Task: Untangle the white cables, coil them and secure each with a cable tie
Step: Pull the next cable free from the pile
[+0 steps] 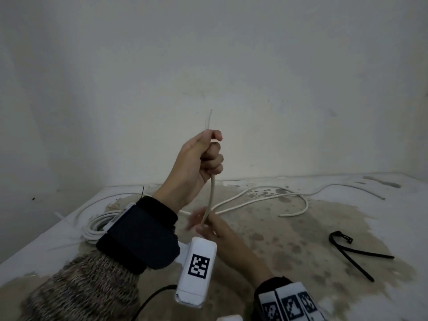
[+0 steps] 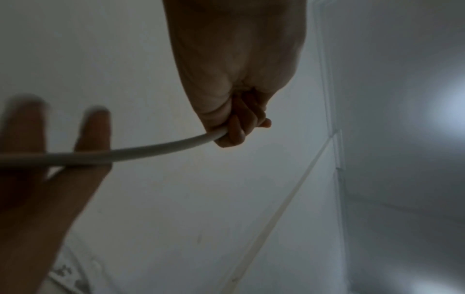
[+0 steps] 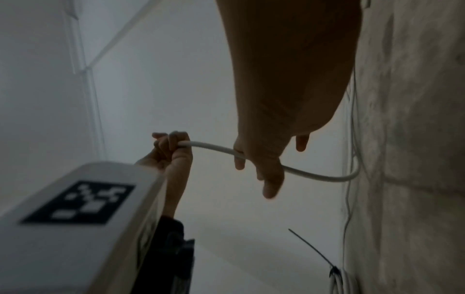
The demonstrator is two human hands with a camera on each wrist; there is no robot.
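Fist grip on the white cable [image 1: 211,193] – left hand [image 1: 198,163] raised over the tabletop [image 1: 347,218], fingers wrapped tight, short free end poking out the top. Right hand [image 1: 208,225] just below: fingers mostly straight, cable running between them as a loose guide, not clamped. From there the cable drops and snakes across the tabletop in open loops. Looks semi-stiff, light, smooth-jacketed, so it should hold a curve but spring back; best held near the end and fed loop by loop. Finished coil [image 1: 97,225] already tied sits left. Black cable ties [image 1: 354,253] lie right, well apart. Surface stained, patchy; bare white wall behind – dim room.
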